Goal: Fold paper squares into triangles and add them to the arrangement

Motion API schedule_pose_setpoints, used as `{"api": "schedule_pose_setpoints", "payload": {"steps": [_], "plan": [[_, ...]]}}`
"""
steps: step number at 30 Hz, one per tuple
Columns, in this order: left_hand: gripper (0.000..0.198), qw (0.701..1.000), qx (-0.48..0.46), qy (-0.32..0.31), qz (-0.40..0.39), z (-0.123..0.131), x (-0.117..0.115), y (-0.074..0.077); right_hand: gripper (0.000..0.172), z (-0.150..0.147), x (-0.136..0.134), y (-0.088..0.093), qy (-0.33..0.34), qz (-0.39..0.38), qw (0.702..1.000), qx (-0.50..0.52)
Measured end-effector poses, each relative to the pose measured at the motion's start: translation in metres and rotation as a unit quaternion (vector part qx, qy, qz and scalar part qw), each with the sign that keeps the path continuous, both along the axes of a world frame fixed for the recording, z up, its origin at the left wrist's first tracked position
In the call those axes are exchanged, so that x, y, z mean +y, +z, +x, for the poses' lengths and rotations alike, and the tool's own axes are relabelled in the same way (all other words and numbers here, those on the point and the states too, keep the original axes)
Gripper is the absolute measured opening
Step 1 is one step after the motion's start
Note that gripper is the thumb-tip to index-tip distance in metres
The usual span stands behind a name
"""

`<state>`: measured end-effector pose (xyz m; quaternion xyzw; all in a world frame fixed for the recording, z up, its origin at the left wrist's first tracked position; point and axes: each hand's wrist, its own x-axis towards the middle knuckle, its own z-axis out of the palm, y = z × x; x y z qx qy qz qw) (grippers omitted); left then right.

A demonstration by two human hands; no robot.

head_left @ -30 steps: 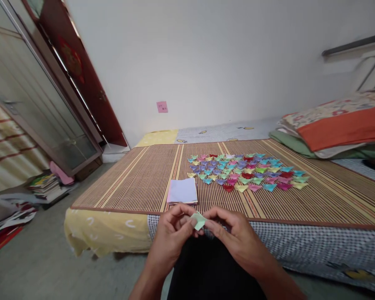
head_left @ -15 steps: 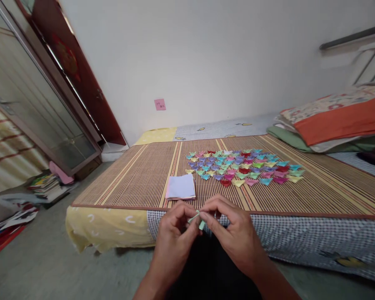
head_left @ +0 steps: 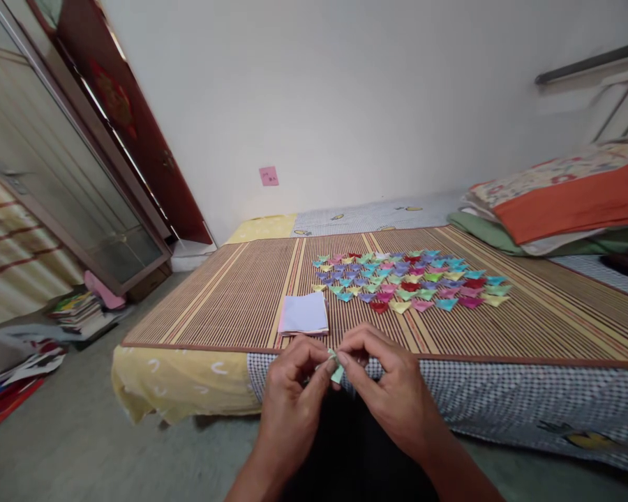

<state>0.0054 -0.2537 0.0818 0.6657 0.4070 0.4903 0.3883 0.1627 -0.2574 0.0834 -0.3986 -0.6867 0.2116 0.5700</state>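
A small folded piece of pale green paper point(head_left: 338, 374) is pinched between both hands in front of the bed's near edge. My left hand point(head_left: 296, 380) grips it from the left between thumb and fingers. From the right, my right hand point(head_left: 381, 373) pinches its upper part with thumb and index finger. The fingers cover much of the paper, so its full shape is hidden. Just beyond my left hand lies a stack of square paper sheets point(head_left: 304, 314), a pale lilac one on top. Farther off, several rows of small folded paper pieces point(head_left: 409, 286) in many colours spread over the mat.
A striped bamboo mat point(head_left: 204, 293) covers the bed, over a checked and yellow sheet point(head_left: 183, 380). Folded bedding point(head_left: 570, 195) is piled at the right. A pink note point(head_left: 268, 176) sticks to the wall. Books point(head_left: 76, 312) stand on the floor at left.
The green paper has turned slightly between my fingers, and its lower flap shows more broadly. Both hands keep nearly the same place and grip.
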Motion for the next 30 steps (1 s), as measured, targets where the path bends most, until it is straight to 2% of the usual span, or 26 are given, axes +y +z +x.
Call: {"api": "schedule_pose_setpoints", "payload": {"steps": [9,18,21,24,27,30], "plan": [[0.024,1.0,0.005,0.022,0.016,0.004,0.003,-0.002,0.017,0.002,0.004,-0.002,-0.031,-0.001,0.999,0.012],[0.018,0.997,-0.06,0.05,0.003,0.01,0.005,-0.01,0.017,0.01,0.005,-0.005,-0.049,0.013,0.998,0.035],[0.014,0.995,-0.054,0.071,0.036,0.011,0.006,-0.013,0.016,0.01,0.006,-0.005,-0.042,0.014,0.999,0.029],[0.009,0.991,-0.009,0.097,0.096,0.011,0.007,-0.014,0.016,0.008,0.006,-0.005,-0.04,0.013,0.999,0.014],[0.011,0.982,0.033,0.11,0.147,0.012,0.007,-0.014,0.016,0.006,0.006,-0.006,-0.046,0.007,0.999,-0.001],[0.013,0.979,0.051,0.11,0.164,0.013,0.007,-0.013,0.016,0.005,0.007,-0.009,-0.058,-0.02,0.998,-0.014]]}}
